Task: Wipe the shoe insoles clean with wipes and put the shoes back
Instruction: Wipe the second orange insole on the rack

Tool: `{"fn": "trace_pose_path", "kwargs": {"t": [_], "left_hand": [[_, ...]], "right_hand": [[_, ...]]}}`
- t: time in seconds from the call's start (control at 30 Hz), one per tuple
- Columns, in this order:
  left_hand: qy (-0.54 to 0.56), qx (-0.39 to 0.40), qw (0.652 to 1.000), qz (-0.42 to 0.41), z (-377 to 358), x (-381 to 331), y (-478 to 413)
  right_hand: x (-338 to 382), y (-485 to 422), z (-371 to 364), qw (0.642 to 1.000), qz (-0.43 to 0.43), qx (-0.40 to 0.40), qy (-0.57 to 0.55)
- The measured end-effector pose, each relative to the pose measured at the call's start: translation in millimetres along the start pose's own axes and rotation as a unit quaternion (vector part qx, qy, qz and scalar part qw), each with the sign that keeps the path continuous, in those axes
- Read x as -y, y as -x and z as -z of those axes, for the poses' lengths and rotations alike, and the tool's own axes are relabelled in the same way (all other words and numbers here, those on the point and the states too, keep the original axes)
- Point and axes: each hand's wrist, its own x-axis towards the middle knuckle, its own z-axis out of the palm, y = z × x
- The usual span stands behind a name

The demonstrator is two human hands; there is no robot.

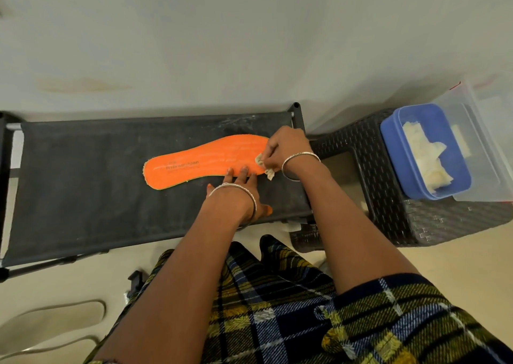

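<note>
Long orange ribbed insole point(194, 163) flat on dark fabric shelf point(83, 183). Left hand point(238, 191) spread, fingertips point(244, 170) pressing its near edge. Right hand point(286, 147) pinching crumpled pale wipe point(261, 161) at wide toe end.

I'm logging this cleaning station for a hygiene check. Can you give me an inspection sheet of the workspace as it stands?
surface: black fabric rack shelf, dusty, with pale smears near its far right corner.
job's things: orange insole lying flat on the shelf; wipe crumpled at its wide end; blue tub holding more wipes, on a dark woven stool. No shoe in view.
clutter: clear plastic lid or box beside the tub.
grips: left hand presses straight fingers on the insole's near edge; right hand pinches the wipe.
cables: nothing seen.
surroundings: pale wall; beige floor with a pale slipper-like shape.
</note>
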Motion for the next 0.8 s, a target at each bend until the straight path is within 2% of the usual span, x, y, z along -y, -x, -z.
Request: {"fn": "trace_pose_path", "kwargs": {"t": [0.03,0.17,0.3,0.33,0.43,0.47,0.6,0.67,0.73,0.8], "left_hand": [[0.000,0.000,1.000,0.001,0,-1,0],[0.001,0.002,1.000,0.000,1,-1,0],[-0.003,0.003,1.000,0.005,0,-1,-1],[-0.003,0.002,1.000,0.005,-1,-2,-1],[0.002,0.001,1.000,0.001,-1,-1,-1],[0.000,0.003,1.000,0.000,0,0,-1],[-0.007,0.001,1.000,0.002,0,-1,-3],[-0.003,-0.001,1.000,0.000,-1,-1,-3],[0.003,-0.003,1.000,-0.002,-2,0,-3],[0.002,-0.004,1.000,-0.006,-2,2,-3]], "right_hand": [[-2,-1,0,1.000,-0.005,-0.004,-0.002],[-12,-2,7,0.994,-0.031,-0.105,-0.023],[-2,2,0,1.000,0.028,-0.007,0.013],[-2,1,-1,1.000,0.024,-0.011,0.016],[-10,-3,4,0.994,-0.017,-0.106,0.001],[-11,-2,6,0.994,-0.017,-0.112,0.002],[-1,3,1,0.999,0.035,0.011,0.014],[-4,-2,1,1.000,0.006,-0.015,0.017],[-9,-6,4,0.995,-0.028,-0.089,0.017],[-9,-5,5,0.996,-0.022,-0.089,0.017]]}}
